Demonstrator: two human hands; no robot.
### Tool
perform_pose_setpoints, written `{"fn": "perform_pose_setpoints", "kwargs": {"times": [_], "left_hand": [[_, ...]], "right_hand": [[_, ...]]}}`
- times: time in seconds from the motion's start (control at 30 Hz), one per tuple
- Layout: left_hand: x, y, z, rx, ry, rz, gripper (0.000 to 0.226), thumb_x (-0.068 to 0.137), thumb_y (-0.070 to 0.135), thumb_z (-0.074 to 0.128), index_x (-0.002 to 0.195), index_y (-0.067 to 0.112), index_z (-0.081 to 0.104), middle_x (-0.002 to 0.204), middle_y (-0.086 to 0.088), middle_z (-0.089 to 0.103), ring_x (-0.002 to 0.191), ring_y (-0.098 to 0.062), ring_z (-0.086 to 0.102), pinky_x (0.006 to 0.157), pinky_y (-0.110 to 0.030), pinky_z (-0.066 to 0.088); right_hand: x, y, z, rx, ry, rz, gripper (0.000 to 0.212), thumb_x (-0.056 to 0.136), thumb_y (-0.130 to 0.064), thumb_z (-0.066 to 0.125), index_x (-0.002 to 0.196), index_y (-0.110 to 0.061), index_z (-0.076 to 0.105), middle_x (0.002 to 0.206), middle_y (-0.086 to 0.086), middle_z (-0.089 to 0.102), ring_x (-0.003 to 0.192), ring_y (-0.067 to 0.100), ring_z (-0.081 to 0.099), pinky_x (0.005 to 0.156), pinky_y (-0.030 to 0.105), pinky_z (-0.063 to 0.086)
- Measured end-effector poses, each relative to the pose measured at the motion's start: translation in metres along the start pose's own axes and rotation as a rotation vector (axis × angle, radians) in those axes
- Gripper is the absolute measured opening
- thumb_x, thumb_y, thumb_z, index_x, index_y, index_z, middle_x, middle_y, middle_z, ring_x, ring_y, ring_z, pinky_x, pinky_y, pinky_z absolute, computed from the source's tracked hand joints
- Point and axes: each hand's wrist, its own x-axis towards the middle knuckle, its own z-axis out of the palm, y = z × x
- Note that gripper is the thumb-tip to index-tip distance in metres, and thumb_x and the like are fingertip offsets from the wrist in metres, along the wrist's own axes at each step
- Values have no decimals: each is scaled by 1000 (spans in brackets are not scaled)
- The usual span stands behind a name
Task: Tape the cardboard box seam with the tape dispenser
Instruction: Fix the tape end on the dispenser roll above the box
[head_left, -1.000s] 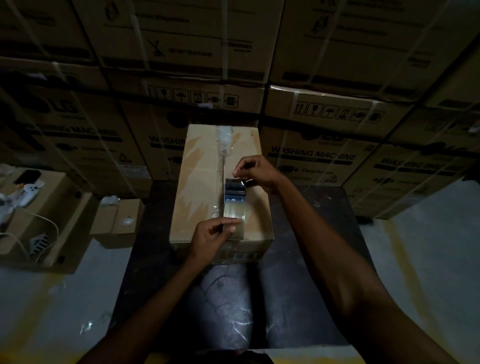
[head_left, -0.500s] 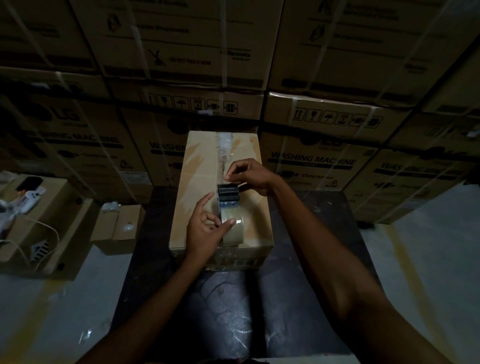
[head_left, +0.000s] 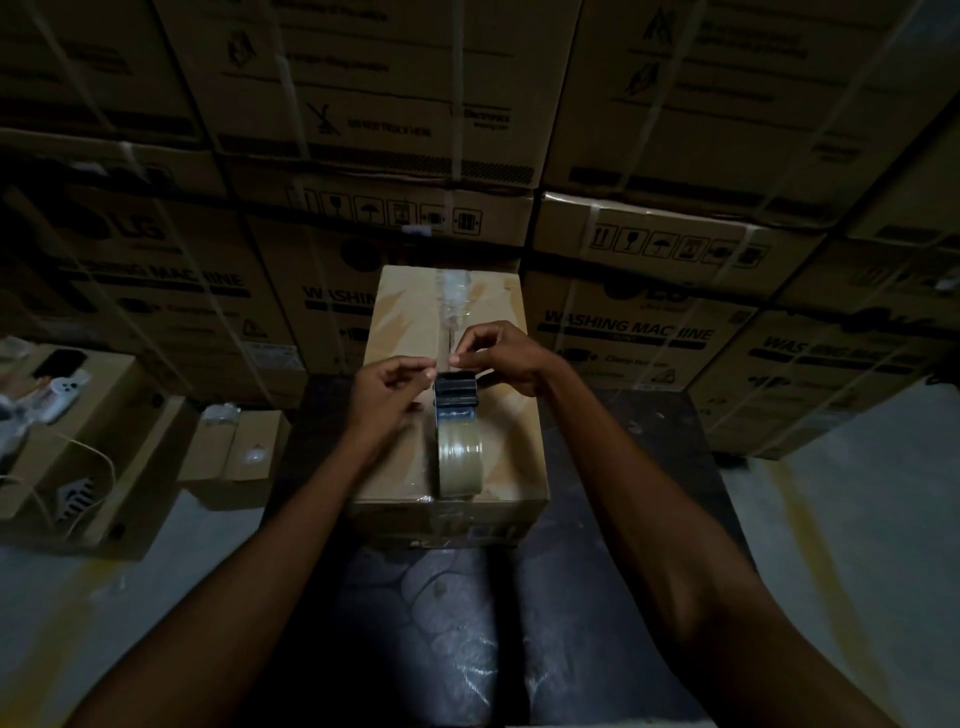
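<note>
A brown cardboard box (head_left: 400, 322) lies lengthwise on a dark platform, and crumpled clear tape (head_left: 453, 296) covers the far part of its centre seam. The tape dispenser (head_left: 457, 395) rests on the seam with its black head pointing away and its clear tape roll (head_left: 460, 457) near the box's front edge. My left hand (head_left: 387, 389) pinches at the left side of the black head. My right hand (head_left: 501, 356) pinches thumb to finger just beyond the head, where the tape's free end comes out. The tape end itself is too faint to make out.
The dark platform (head_left: 441, 623) is covered in shiny plastic wrap. Strapped washing-machine cartons (head_left: 649, 322) form a wall right behind the box. On the floor at left stand a small closed box (head_left: 234, 457) and an open carton (head_left: 104, 415) with cables and devices.
My left hand has left the tape roll and moved up to the dispenser's head. The dispenser now rests farther along the seam, with the roll uncovered. My right hand stayed at the head.
</note>
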Motion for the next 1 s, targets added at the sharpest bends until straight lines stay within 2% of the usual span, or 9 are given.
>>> {"fn": "perform_pose_setpoints", "kwargs": {"times": [0.07, 0.13, 0.27, 0.47, 0.57, 0.67, 0.77, 0.9, 1.0], "left_hand": [[6, -2, 0, 15, -12, -5, 10, 95, 14, 80, 102, 20, 83, 97, 4, 84, 94, -15, 79, 67, -22, 61], [12, -2, 1, 19, -16, -11, 11, 95, 15, 80, 105, 13, 84, 99, -2, 84, 96, -18, 79, 69, -26, 64], [18, 4, 6, 48, -41, -12, 14, 97, 13, 77, 107, 5, 82, 102, -8, 83, 95, -17, 79, 71, -28, 66], [21, 6, 16, 50, -3, -32, 3, 96, 14, 78, 96, 14, 81, 95, -5, 82, 90, -15, 79, 68, -28, 66], [20, 7, 19, 29, 22, -40, 4, 95, 11, 78, 93, 12, 81, 93, -5, 82, 86, -10, 78, 67, -26, 65], [21, 6, 17, -20, 46, -56, 7, 95, 9, 78, 89, 11, 80, 89, -3, 82, 78, -4, 77, 60, -21, 61], [24, 3, 17, -14, 41, -72, 6, 95, 11, 78, 93, 5, 81, 90, -4, 82, 78, -4, 77, 57, -20, 59], [28, 3, 19, 5, 34, -79, 11, 95, 13, 78, 98, 3, 81, 94, -6, 83, 85, -12, 78, 59, -22, 61], [30, 1, 19, 3, 23, -95, 14, 95, 16, 79, 98, 3, 82, 96, -9, 83, 92, -20, 80, 65, -28, 66]], "right_hand": [[0, 0, -1, 5, 11, 9, 15, 88, -8, 80, 82, -13, 68, 88, 5, 72, 90, 24, 69, 80, 42, 61], [0, 1, -1, 7, 17, 15, 16, 87, -8, 81, 81, -12, 67, 87, 4, 72, 88, 22, 70, 78, 41, 61], [0, 0, -2, 10, 26, 24, 16, 87, -8, 81, 83, -12, 66, 88, 5, 74, 88, 22, 72, 75, 38, 61], [-5, 6, -4, 50, 34, 90, 21, 84, -13, 85, 84, -15, 64, 91, 5, 72, 91, 21, 70, 71, 34, 59], [-13, 11, -5, 100, 43, 108, 20, 86, -12, 82, 96, -12, 64, 98, 5, 70, 93, 20, 69, 70, 33, 59], [-25, 18, -1, 165, 106, 50, 31, 87, -5, 80, 115, -7, 66, 105, 6, 68, 98, 20, 71, 71, 38, 64], [-32, 31, 9, 214, 227, -29, 29, 88, -3, 79, 114, -10, 70, 107, 5, 72, 101, 20, 73, 81, 47, 66], [-33, 43, 21, 257, 433, -53, 10, 90, -8, 78, 100, -11, 76, 106, 4, 77, 95, 18, 76, 74, 37, 66], [-32, 43, 25, 256, 482, -29, 7, 94, -11, 74, 98, -7, 77, 104, 5, 77, 94, 18, 75, 71, 30, 63]]}}
